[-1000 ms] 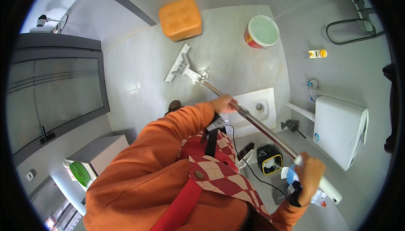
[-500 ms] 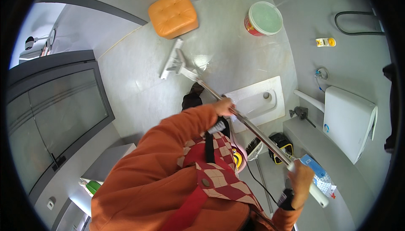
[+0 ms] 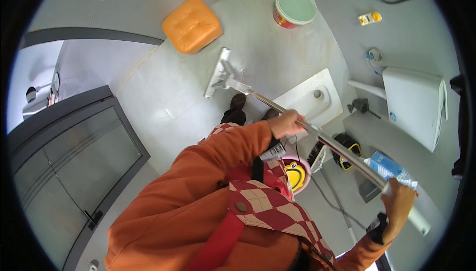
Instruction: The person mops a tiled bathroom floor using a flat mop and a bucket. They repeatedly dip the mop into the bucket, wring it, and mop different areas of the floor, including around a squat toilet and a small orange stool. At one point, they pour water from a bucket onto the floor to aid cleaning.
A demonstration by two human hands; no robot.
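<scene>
Long, shiny silver-and-white mop [image 3: 342, 151]

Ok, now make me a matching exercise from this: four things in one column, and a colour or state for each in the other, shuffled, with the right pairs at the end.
1. Left hand
2. Stool
3. Right hand
4. Bucket

A. Red-sided, with a white rim
B. Gripping the white handle
C. Orange, with a tufted top
D. Gripping the metal pole

Pairs: 1-D, 2-C, 3-B, 4-A
</scene>
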